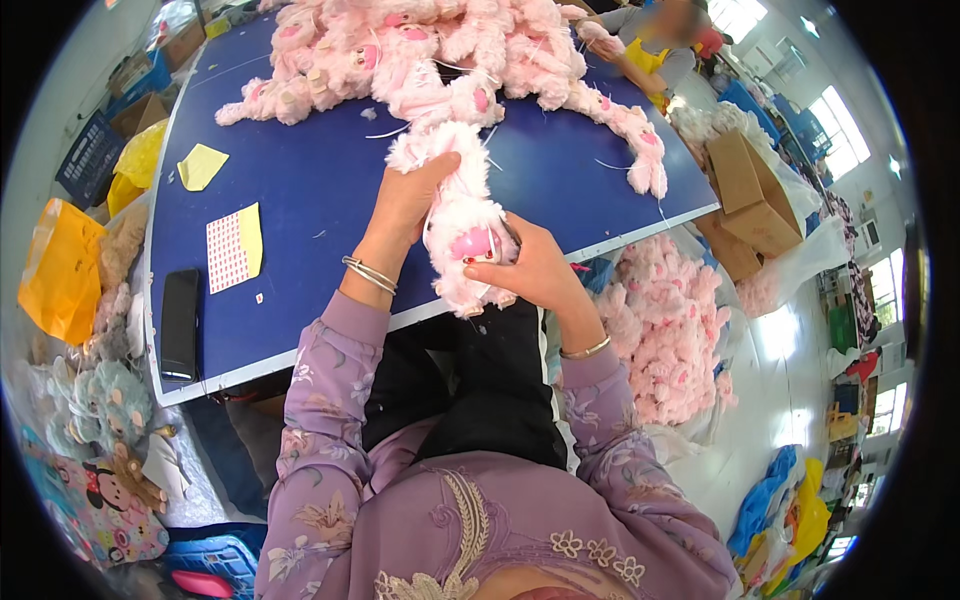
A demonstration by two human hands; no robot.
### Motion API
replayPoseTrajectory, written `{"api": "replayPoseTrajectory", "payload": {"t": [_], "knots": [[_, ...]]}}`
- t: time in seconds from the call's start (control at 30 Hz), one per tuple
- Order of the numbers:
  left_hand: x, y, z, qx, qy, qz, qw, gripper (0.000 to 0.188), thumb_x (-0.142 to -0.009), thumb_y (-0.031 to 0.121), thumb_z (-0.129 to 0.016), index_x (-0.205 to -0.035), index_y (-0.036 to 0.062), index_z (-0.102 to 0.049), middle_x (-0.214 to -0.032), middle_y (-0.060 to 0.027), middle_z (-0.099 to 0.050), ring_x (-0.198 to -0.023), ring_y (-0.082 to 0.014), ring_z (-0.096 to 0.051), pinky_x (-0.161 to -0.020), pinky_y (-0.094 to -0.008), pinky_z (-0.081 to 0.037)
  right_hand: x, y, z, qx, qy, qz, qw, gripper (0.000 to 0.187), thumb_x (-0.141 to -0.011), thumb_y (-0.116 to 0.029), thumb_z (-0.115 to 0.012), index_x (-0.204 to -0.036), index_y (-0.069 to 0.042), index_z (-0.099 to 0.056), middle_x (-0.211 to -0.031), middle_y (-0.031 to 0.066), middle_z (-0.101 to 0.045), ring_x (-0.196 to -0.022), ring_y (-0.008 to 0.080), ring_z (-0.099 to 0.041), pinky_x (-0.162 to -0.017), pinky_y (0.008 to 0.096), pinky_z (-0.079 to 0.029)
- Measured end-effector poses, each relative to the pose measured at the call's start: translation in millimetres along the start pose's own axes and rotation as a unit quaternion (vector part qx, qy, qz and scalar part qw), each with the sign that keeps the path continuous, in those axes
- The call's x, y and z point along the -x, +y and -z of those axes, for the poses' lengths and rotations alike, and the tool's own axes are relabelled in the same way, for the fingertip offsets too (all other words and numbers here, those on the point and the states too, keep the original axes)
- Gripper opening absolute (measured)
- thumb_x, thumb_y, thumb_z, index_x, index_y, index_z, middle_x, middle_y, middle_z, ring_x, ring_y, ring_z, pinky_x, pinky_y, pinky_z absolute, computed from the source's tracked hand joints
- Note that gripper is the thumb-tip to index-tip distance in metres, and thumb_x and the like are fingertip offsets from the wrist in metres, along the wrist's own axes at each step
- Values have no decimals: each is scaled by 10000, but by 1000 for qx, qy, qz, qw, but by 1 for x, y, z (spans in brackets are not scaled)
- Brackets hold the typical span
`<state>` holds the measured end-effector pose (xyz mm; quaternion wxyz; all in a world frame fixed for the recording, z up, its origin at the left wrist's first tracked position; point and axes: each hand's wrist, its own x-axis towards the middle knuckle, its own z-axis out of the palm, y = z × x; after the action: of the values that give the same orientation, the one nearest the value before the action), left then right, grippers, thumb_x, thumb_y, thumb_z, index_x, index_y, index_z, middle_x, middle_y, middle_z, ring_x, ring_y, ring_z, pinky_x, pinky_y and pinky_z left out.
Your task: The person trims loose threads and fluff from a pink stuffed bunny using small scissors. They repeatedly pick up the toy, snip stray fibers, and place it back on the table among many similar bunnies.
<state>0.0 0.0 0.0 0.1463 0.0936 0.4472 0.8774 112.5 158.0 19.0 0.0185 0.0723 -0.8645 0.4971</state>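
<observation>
Toy [462, 225]: here it is, pink and shaggy, held up over the table's near edge, the end with the face nearer the wearer!
Left hand [415, 200]: wrapped round the upper part of the toy, thumb lying across the fur, a firm-looking grip.
Right hand [535, 265]: in on the face end, pinching it, thumb on the front beside the glossy pink muzzle [470, 244], other fingers mostly hidden behind.
Table [330, 205]: blue top, pale rim, and what a load at the far side!
Pile [430, 50]: a heap of similar pink plush just beyond the toy; whether the two touch, I cannot tell.
Left side of the table: dark phone [180, 325] by the rim, sticker sheet [233, 248] near it, yellow paper [201, 167] farther off.
Right, below the rim: a second heap [660, 330] of pink plush, with an open carton [755, 195] beyond.
Far right corner: a co-worker [655, 60] in a yellow apron, one hand by the pile.
</observation>
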Motion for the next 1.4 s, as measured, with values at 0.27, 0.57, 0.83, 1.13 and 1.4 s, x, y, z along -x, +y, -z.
{"api": "replayPoseTrajectory", "payload": {"t": [0.27, 0.57, 0.83, 1.13, 1.4], "knots": [[-12, 1, 1, 72, -30, 21, 997, 428, -950, 331, -537, -1223, 1, -545, -1108, -89, -651, -990, -177, -642, -817, -340, -536, 2, 9, 4, -24, 60, 26, 998, 598, -705, -278, -815, -1118, 78, -572, -1016, 148, -655, -919, 181, -612, -845, 326, -482], [-10, 4, 8, -6, -46, 43, 998, 548, -980, 502, -369, -1227, 43, -538, -1149, -107, -650, -1011, -164, -622, -747, -254, -495, 52, 20, 140, -409, 323, 255, 814, 756, -785, -531, -668, -1263, 25, -483, -1091, 84, -616, -574, 52, -378, -532, 199, -382], [-7, -7, -5, -52, -71, 79, 993, 421, -992, 398, -399, -1126, 38, -570, -1000, -72, -669, -874, -128, -611, -691, -242, -462, 16, 134, 181, 78, 433, -112, 891, 373, -809, -329, -680, -1021, -23, -661, -982, 169, -674, -756, 215, -632, -698, 318, -494], [-5, -9, -3, -111, -69, 87, 988, 336, -972, 316, -481, -1088, 21, -591, -962, -78, -665, -842, -124, -602, -695, -242, -466, -55, 187, 184, 383, 398, -183, 813, 416, -808, -302, -641, -1148, -68, -591, -1164, 208, -557, -955, 397, -619, -821, 442, -510], [-2, -10, -9, -138, -99, 86, 982, 312, -954, 319, -532, -1074, 42, -610, -959, -58, -671, -842, -113, -604, -707, -230, -462, -54, 146, 129, 358, 128, -65, 923, 271, -863, -261, -558, -919, -22, -672, -871, 204, -683, -839, 360, -664, -742, 444, -518]]}}
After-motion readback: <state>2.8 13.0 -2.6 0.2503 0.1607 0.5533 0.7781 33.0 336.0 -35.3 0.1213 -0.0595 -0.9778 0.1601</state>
